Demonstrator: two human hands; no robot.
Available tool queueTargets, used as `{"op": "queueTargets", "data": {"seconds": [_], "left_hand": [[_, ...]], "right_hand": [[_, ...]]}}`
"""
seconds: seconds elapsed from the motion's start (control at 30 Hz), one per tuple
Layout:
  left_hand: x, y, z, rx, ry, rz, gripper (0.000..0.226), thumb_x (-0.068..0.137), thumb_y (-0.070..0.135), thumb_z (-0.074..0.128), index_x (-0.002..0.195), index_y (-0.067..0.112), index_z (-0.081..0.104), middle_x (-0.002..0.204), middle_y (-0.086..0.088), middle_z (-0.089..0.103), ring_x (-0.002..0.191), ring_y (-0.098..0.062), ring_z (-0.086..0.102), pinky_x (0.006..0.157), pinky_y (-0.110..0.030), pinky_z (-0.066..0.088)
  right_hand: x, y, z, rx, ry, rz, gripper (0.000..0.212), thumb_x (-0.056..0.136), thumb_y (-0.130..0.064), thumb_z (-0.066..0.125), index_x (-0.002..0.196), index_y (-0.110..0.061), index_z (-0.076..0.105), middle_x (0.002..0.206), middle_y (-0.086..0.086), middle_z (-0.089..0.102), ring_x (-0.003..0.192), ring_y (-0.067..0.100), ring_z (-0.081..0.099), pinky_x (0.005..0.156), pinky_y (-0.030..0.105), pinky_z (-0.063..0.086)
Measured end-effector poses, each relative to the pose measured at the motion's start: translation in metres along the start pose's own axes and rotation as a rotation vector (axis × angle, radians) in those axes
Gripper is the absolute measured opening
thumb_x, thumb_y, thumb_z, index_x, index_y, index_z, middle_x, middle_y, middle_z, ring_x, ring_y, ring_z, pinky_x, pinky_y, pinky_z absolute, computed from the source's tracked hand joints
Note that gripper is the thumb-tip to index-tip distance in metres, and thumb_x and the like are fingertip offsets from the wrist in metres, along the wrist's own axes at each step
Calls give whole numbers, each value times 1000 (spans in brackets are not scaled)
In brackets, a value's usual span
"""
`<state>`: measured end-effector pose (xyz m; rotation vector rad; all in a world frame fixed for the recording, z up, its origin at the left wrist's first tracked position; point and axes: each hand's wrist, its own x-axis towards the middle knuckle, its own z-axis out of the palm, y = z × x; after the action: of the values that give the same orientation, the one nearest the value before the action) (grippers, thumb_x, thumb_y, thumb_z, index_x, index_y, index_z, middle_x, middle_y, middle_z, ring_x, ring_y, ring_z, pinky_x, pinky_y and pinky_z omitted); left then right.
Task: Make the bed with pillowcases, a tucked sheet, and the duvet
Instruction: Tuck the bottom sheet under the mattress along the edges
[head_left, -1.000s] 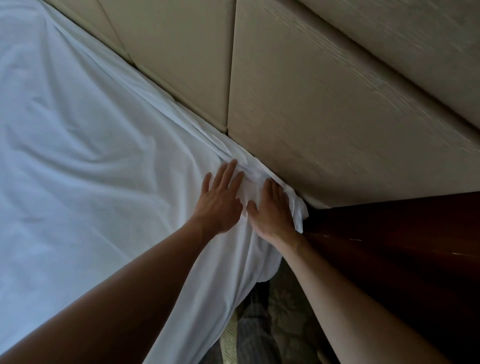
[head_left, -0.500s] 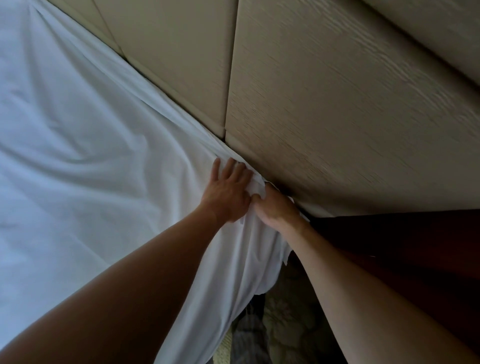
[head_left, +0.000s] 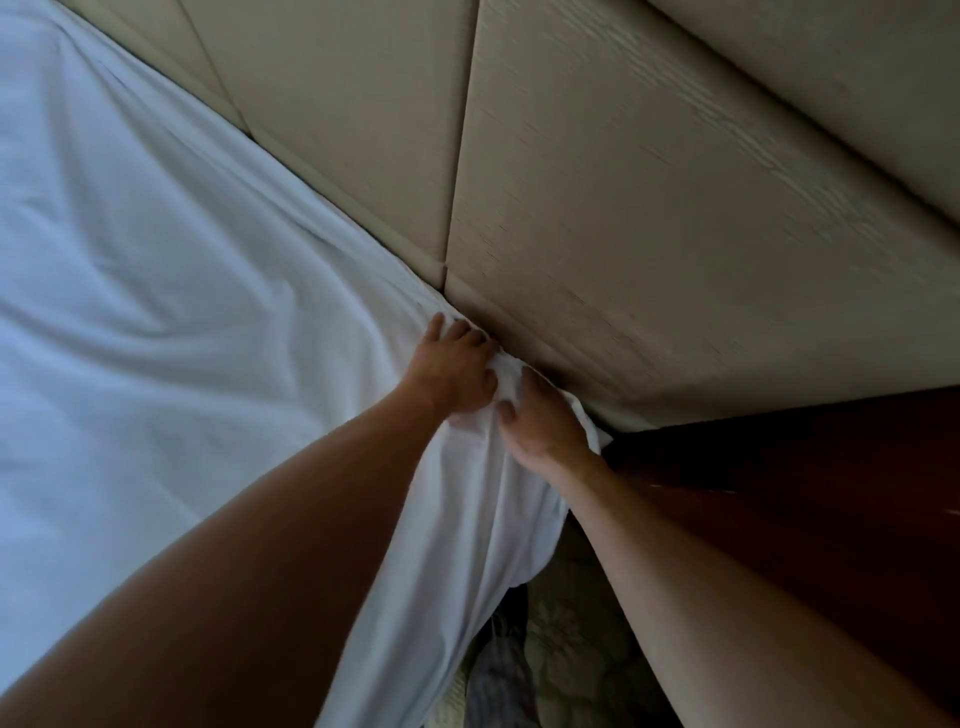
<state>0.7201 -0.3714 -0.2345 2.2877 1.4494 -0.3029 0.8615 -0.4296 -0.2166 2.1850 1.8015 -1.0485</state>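
- White sheet: spread over the mattress up to the foot of the padded headboard, with soft ripples running toward the corner; below that corner its loose edge hangs free toward the patterned carpet
- Left hand: at the foot of the headboard, just beside the vertical panel seam; fingers bent, tips dug into the fold where cloth meets padding, thumb against a small bunch of cloth
- Right hand: touching the same bunch from the side away from the seam; thumb pinches the cloth, the other fingers are hidden under the fabric, so their spread cannot be told
- Dark wooden cabinet: abuts the lower edge of the headboard, beside the right forearm, leaving a narrow gap to work in
- Step, as judged: tucking the corner nearest the headboard; pillowcases and duvet are not in view
- Handling, as judged: thin, light, limp cloth with no stiffness; it bunches readily and is likely to slide back out of the gap. Best taken at the hem near the corner, pulled taut away from the headboard, then pushed down flat
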Motion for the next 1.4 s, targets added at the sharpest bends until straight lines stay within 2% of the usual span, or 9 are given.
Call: {"op": "queueTargets", "data": {"seconds": [0.13,0.27,0.4,0.53,0.7,0.87,0.97,1.1,1.4], "left_hand": [[-31,-24,-8,-149,117,31,56,93,18,45,149,21,43,159,0,36,144,-21,33,121,-39,23],[-48,-51,-3,-47,175,-79,61,100,37,36,157,21,24,167,-2,15,154,-23,7,125,-48,5],[-32,-64,0,-75,155,-158,67,101,47,29,160,21,11,168,1,4,154,-22,-6,124,-49,-3],[-13,-63,9,-40,131,-173,73,96,54,27,159,20,15,167,-4,12,154,-26,-1,124,-50,0],[7,-75,-4,60,60,-166,68,94,59,29,153,25,34,160,0,31,150,-23,15,123,-51,6],[-6,-80,-37,-74,66,-100,57,96,39,42,150,24,41,156,2,39,147,-17,26,123,-44,13],[-27,-108,-44,-81,216,-178,57,97,30,43,153,25,35,162,-2,30,151,-19,20,125,-46,10],[-41,-158,-34,-102,176,-364,63,101,40,36,159,32,12,168,-4,2,154,-25,-4,124,-50,0],[2,-195,-15,-9,182,-322,60,100,53,18,157,33,16,166,-2,9,153,-24,1,121,-56,-1]], "right_hand": [[-24,-9,2,-51,155,-84,59,95,-25,47,150,-9,34,154,10,40,143,25,37,117,37,32],[-8,-26,8,-42,47,-242,69,100,-27,44,158,-6,13,166,14,14,154,23,9,125,36,12],[10,-42,22,-80,-79,-189,84,102,-50,36,158,-6,-10,166,13,-14,153,22,-13,126,40,-1],[26,-48,31,-100,13,-146,99,94,-68,36,158,-3,-1,166,17,4,154,26,4,126,40,5],[41,-54,14,-70,-95,-117,98,90,-67,44,158,-5,9,163,15,20,151,28,20,123,41,17],[29,-65,-9,-160,-57,-185,68,92,-46,52,146,-7,33,146,15,46,132,30,46,104,39,41],[29,-89,-9,-239,13,-393,74,96,-40,50,156,-9,20,159,13,30,146,26,30,118,36,27],[52,-126,4,-398,-27,-551,82,99,-39,44,158,-2,-1,166,17,-2,155,26,-2,126,37,1],[83,-162,33,-338,42,-506,90,95,-44,44,156,3,-2,165,23,-1,154,30,2,126,39,6]]}}
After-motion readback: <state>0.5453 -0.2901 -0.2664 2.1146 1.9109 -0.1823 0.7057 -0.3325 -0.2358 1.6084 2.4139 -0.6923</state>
